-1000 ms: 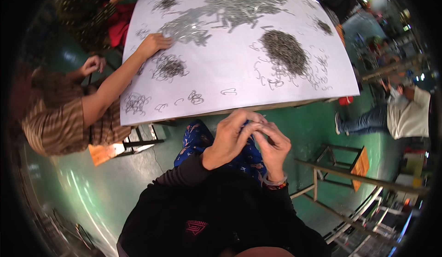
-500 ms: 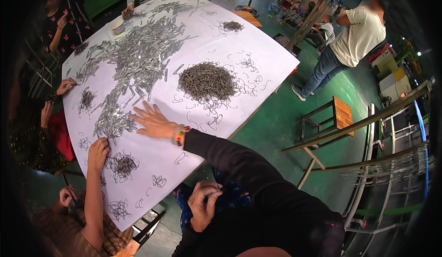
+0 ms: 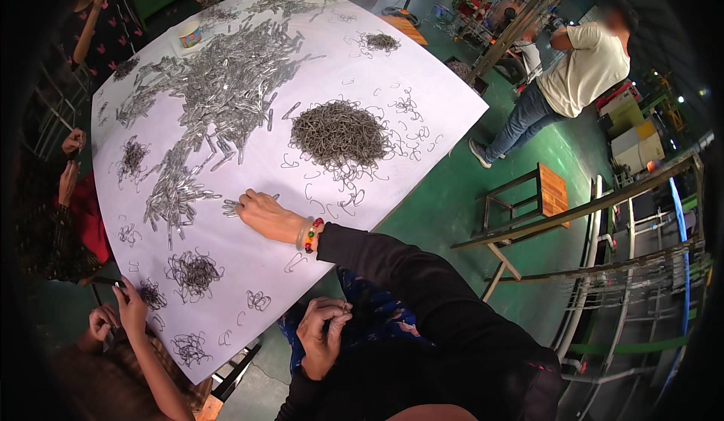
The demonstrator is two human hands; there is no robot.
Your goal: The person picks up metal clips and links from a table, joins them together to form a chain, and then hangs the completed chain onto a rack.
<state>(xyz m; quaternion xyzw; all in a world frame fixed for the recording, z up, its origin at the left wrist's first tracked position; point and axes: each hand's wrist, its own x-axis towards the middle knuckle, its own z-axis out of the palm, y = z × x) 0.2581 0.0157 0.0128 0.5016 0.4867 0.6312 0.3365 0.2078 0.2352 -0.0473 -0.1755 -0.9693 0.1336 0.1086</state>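
My right hand (image 3: 265, 216) rests on the white table top (image 3: 264, 262) with its fingers curled down over several slim silvery metal strips (image 3: 229, 208). Strip ends poke out beside the fingers. These strips lie a little apart from a large spread pile of the same silvery strips (image 3: 226, 81). Close to my body, off the table's near edge, my left hand (image 3: 323, 336) is closed in a pinch; what its fingertips hold is too small to make out. Beyond my right hand is a big dark heap of curved wire hooks (image 3: 339, 134), with loose ones scattered around it.
Smaller hook piles (image 3: 194, 274) dot the table's left side. A paper cup (image 3: 189, 35) stands at the far left. Co-workers' hands (image 3: 132, 311) work along the left and far edges. On the right are a wooden stool (image 3: 554, 195), a rail frame (image 3: 588, 232) and a standing person (image 3: 581, 66).
My right hand has gone from spread flat to curled, and several strips now lie apart from the pile beneath it. A co-worker's hand at lower left has drawn back from the pile.
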